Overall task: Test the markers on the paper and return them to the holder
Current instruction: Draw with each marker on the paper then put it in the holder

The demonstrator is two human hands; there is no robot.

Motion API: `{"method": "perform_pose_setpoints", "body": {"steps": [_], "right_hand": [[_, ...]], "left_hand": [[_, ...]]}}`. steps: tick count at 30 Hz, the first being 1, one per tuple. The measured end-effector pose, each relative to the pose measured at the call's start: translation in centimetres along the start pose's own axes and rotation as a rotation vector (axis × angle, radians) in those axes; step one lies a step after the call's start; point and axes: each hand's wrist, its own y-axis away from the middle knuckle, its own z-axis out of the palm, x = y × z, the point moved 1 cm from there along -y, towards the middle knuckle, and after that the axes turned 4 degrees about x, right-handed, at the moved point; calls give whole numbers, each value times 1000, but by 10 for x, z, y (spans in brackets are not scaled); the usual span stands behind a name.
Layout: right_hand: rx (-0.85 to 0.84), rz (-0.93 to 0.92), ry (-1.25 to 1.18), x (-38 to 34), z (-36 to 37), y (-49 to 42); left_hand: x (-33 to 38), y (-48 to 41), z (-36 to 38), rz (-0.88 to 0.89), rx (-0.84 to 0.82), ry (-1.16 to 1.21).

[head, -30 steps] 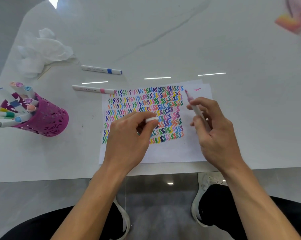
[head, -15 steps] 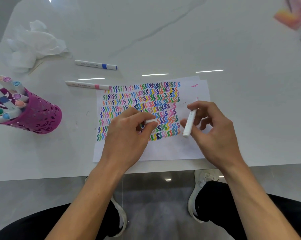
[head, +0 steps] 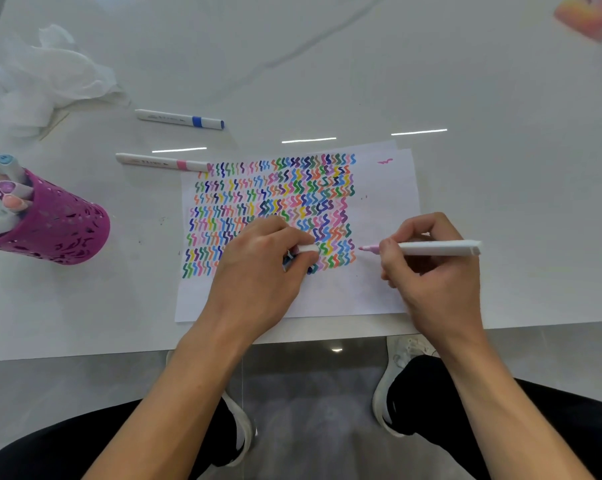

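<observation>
A white paper [head: 379, 209] covered in rows of coloured squiggles lies near the table's front edge. My right hand [head: 431, 271] grips an uncapped white marker [head: 438, 248] lying level, its pink tip pointing left just above the paper. My left hand [head: 258, 271] rests on the paper and pinches the white cap [head: 306, 249], whose open end faces the tip a short gap away. A purple perforated holder [head: 60, 223] with several markers leans at the left. A pink-banded marker [head: 161, 162] and a blue-banded marker [head: 180, 118] lie capped on the table beyond the paper.
Crumpled white tissue [head: 46, 77] sits at the far left. A blurred orange-pink object [head: 583, 15] lies at the far right corner. The table's front edge [head: 85, 355] runs just below the paper, with my knees and shoes under it.
My right hand has turned the marker from upright over the paper's top right to level, tip pointing left at the cap. My left hand has kept the cap in place.
</observation>
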Motion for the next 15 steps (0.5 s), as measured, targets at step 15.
{"method": "perform_pose_setpoints", "body": {"steps": [15], "right_hand": [[-39, 9, 116, 7, 4, 2]], "left_hand": [[-1, -1, 1, -12, -12, -7]]}}
